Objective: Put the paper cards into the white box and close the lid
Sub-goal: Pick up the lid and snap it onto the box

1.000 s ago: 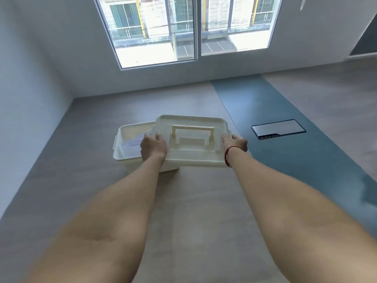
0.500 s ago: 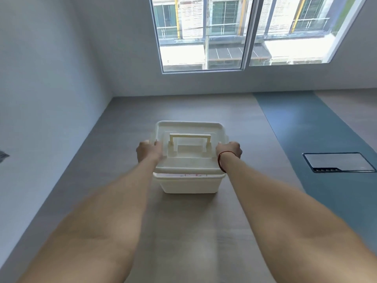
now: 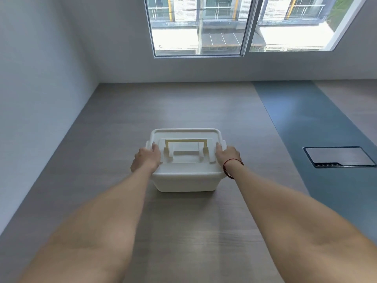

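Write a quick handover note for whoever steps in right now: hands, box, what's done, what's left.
Left hand: pressing on the left end of the lid.
Right hand: pressing on the right end.
The white box sits on the floor, lid on top and looking level. No paper cards visible, presumably inside.
Done: lid placed.
Left: confirm both ends are seated, since I cannot see any latches, then let go.

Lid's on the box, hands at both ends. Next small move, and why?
Probably press down at both ends to seat it. The lid covers the white box, with the left hand and right hand resting on its short edges. Whether the side clips have caught cannot be seen.
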`<action>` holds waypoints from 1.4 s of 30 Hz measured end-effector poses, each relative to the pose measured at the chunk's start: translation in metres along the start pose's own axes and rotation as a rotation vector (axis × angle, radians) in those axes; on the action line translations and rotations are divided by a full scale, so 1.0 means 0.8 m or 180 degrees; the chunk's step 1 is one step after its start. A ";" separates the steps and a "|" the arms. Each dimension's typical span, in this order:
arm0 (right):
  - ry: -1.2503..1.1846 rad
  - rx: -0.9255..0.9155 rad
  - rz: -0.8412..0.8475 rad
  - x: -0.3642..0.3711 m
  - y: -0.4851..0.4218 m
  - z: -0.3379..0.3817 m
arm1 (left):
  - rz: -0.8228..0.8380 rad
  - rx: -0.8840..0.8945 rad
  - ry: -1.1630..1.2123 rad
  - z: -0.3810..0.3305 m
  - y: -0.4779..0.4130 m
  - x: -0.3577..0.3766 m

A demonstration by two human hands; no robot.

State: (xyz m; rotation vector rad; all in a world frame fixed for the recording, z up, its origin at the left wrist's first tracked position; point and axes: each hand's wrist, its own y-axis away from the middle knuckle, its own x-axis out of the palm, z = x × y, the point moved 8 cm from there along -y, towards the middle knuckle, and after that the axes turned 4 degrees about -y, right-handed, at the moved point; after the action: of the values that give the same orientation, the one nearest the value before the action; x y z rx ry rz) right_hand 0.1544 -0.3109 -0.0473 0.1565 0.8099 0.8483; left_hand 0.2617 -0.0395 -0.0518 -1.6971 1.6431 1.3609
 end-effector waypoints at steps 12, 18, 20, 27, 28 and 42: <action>-0.0506 0.0166 -0.0286 0.016 -0.027 -0.013 | -0.0256 -0.0150 0.0110 0.005 -0.013 0.010; -0.1210 0.0549 -0.0485 0.008 -0.028 -0.034 | -0.0542 -0.0429 0.0393 0.020 -0.011 0.001; -0.0887 0.0229 -0.0770 -0.004 -0.031 -0.021 | -0.0802 -0.0193 0.0302 0.015 -0.012 -0.008; -0.0937 -0.0061 -0.0521 0.001 -0.042 -0.018 | -0.0086 -0.0567 0.1027 0.031 -0.032 0.008; -0.0976 -0.0057 -0.0402 0.008 -0.043 -0.020 | -0.0005 -0.0427 0.1006 0.027 -0.033 0.012; 0.0263 -0.0664 -0.0720 0.003 -0.026 0.016 | -0.0192 0.0542 0.0419 -0.017 -0.024 0.003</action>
State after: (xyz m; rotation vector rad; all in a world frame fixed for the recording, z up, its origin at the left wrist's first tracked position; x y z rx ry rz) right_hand 0.1771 -0.3208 -0.0483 -0.1531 0.7938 0.7230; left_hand 0.2835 -0.0478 -0.0544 -1.7518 1.7111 1.0690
